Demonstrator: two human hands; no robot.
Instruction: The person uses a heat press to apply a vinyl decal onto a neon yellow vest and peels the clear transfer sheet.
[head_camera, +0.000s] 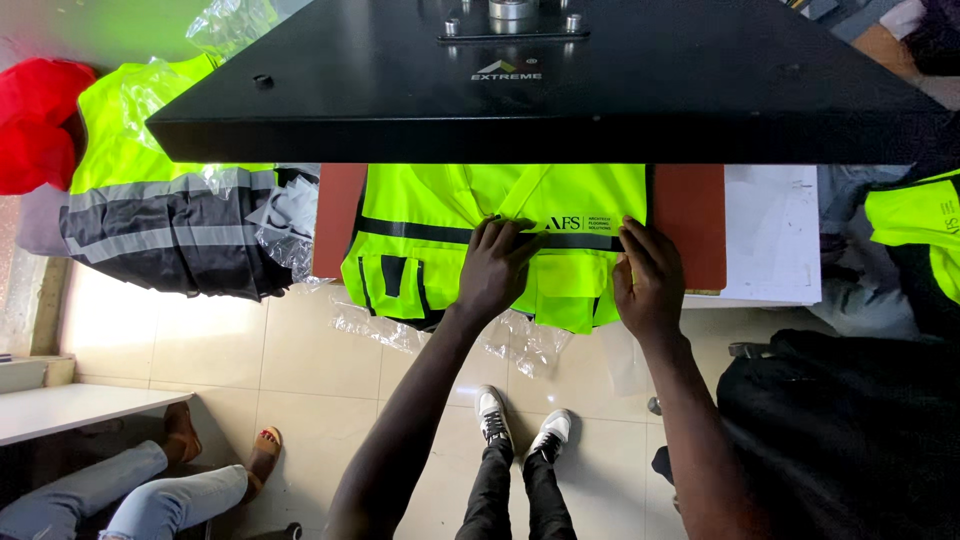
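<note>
Vest (430, 225), neon yellow with dark stripe, lies flat on red lower platen (340, 215) under black press plate (560, 90). Left hand (492, 268) and right hand (648, 280) both pressed open on vest, fingers spread, gripping nothing.

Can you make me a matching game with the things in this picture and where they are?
Things:
1. bright yellow safety vest
2. big black flat press plate
3. red cloth bundle
4. left hand

Places:
A. far left edge
B. flat on the red-brown pad
C. above the vest
D. pressing on the vest's dark band

Pairs: 1-B, 2-C, 3-A, 4-D
</note>
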